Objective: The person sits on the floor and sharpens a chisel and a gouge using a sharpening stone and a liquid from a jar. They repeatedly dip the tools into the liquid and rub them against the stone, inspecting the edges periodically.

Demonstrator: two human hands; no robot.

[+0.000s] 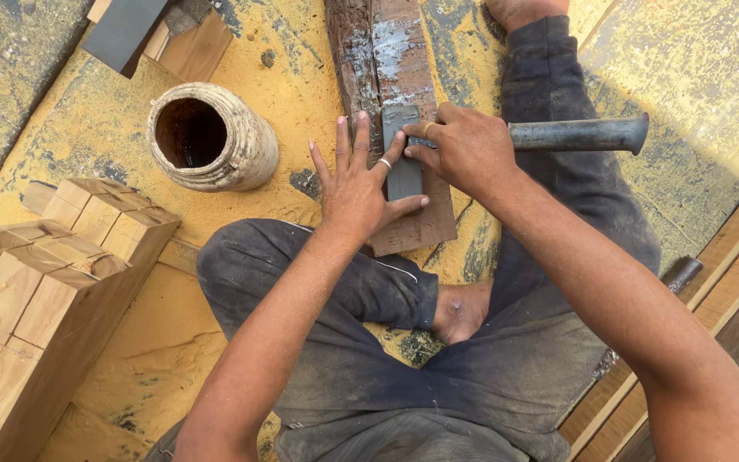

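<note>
Floor-level woodworking workshop.
Sawdust (104, 120) coats the ground beside stacked cut timber blocks (44, 274) and wooden planks (729, 282).

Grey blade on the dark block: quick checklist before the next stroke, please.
1. Grey blade lies flat on the dark wooden block: ok.
2. Left hand presses the blade, fingers spread: ok.
3. Right hand grips the blade's upper part: ok.
4. Metal pipe rests across the leg, off the block: ok.
5. Blade edge condition: cannot tell.
</note>
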